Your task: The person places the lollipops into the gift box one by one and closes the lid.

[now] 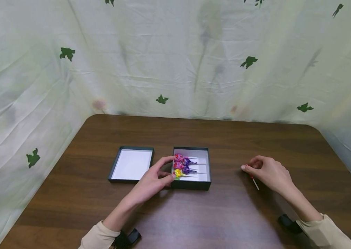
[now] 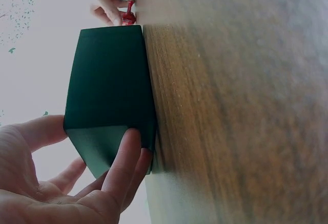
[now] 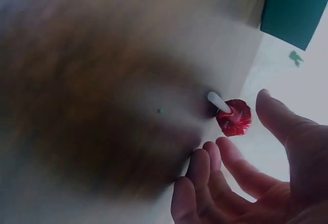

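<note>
A dark green box [image 1: 191, 185] with a white inside stands open-topped near the middle of the table. Several wrapped lollipops [image 1: 178, 166], pink, purple and yellow, lie in it with their sticks toward the right. My left hand [image 1: 150, 181] holds the box at its left end, thumb at the near corner and fingertips against the side [image 2: 128, 142]. Off to the right, a red lollipop [image 3: 236, 117] with a white stick is between the spread thumb and fingers of my right hand [image 1: 270, 173]. In the right wrist view, gaps show between it and the fingertips.
Left of the box lies its shallow lid [image 1: 132, 164], white inside facing up. The brown wooden table [image 1: 225, 214] has rounded far corners. A pale curtain [image 1: 175, 62] with green leaf shapes hangs behind it.
</note>
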Tool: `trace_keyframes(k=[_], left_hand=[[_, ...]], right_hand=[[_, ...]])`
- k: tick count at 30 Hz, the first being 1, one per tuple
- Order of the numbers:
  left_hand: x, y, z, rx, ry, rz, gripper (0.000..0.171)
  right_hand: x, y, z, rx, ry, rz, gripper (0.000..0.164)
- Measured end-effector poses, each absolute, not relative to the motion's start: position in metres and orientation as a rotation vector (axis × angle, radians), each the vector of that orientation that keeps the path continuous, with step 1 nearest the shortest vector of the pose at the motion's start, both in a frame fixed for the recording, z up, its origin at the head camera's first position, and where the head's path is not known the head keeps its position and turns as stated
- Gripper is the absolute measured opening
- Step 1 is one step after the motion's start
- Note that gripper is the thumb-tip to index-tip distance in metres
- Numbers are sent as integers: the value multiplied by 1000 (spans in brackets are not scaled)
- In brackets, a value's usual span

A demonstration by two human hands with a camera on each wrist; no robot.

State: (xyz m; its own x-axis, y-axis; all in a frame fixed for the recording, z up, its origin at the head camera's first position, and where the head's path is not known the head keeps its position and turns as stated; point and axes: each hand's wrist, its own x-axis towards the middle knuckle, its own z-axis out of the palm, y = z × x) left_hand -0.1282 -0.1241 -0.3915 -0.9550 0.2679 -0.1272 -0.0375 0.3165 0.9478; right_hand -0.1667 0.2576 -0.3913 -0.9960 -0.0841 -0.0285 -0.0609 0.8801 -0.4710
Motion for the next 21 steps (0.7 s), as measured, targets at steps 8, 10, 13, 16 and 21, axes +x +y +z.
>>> trace_keyframes(k=[8, 10, 13, 16, 21], left_hand=[[-128, -124, -391, 207, 2328, 1677, 58], [-128, -124, -392, 201, 2331, 1675, 58], [-128, -124, -392, 196, 2335, 1670, 58], [-127, -124, -391, 199, 2335, 1667, 58], [-128, -124, -391, 203, 2336, 1667, 58]], right_hand=[[-172, 262, -396, -168, 2957, -783, 38], [-173, 262, -397, -191, 2943, -807, 34], [-174, 264, -398, -233, 2924, -837, 27], [-175, 265, -398, -271, 2911, -867, 22], [-173, 266, -397, -327, 2883, -934, 19]])
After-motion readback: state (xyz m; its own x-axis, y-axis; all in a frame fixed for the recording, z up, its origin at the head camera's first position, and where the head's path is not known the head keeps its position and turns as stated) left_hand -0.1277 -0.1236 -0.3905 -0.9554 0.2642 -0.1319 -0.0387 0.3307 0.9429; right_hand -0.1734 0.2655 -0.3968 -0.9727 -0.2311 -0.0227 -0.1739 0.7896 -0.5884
